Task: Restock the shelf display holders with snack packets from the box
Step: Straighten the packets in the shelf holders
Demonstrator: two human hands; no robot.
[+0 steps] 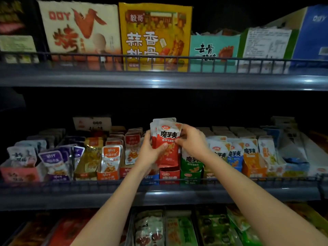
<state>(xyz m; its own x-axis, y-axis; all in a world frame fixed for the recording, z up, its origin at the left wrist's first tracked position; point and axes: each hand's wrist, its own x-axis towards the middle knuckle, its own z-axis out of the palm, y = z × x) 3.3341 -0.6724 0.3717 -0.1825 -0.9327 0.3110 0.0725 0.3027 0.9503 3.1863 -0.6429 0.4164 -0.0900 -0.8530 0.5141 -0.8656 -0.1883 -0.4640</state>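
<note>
A stack of red snack packets (166, 137) stands upright over the red display holder (169, 174) on the middle shelf. My left hand (150, 151) grips the stack from the left, thumb across its front. My right hand (191, 141) pinches the stack's right edge near the top. The lower ends of the packets reach into the holder. No supply box is in view.
Green (190, 172), orange (253, 166) and purple (56, 166) holders with packets flank the red one behind a wire rail (106, 181). Large snack boxes (154, 36) line the upper shelf. More packets fill the lower shelf (150, 229).
</note>
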